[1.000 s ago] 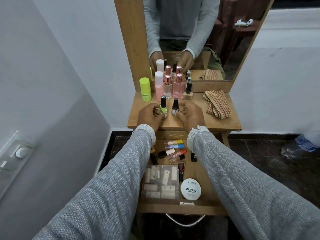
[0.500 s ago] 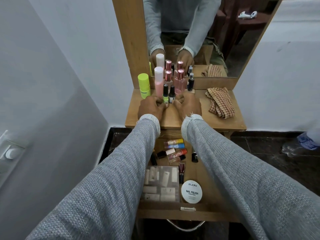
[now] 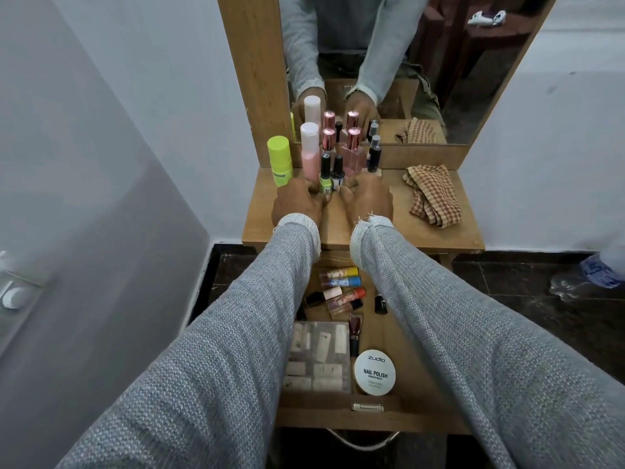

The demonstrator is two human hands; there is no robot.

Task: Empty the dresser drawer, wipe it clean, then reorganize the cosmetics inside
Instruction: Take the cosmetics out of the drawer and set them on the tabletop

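Observation:
On the dresser top [image 3: 439,236], my left hand [image 3: 297,204] grips a green nail polish bottle [image 3: 325,179] and my right hand [image 3: 367,203] grips a dark one with a white label [image 3: 337,174]. Both bottles stand upright, close behind a pink-white bottle [image 3: 310,148], two pink perfume bottles [image 3: 353,154] and a small dark spray [image 3: 374,154]. Below, the open drawer [image 3: 372,416] holds several lip tubes [image 3: 340,282], a clear nail-tip box [image 3: 319,357], a lipstick [image 3: 355,330] and a round nail polish wipes tin [image 3: 374,372].
A lime-green tube [image 3: 280,160] stands at the top's back left. A checked cloth [image 3: 431,194] lies at the right. The mirror [image 3: 406,62] rises behind. A grey wall is at the left, dark floor at the right with a plastic bottle [image 3: 588,275].
Both hands have slid the two nail polish bottles away from me, toward the row of bottles at the mirror. The drawer's contents are unchanged.

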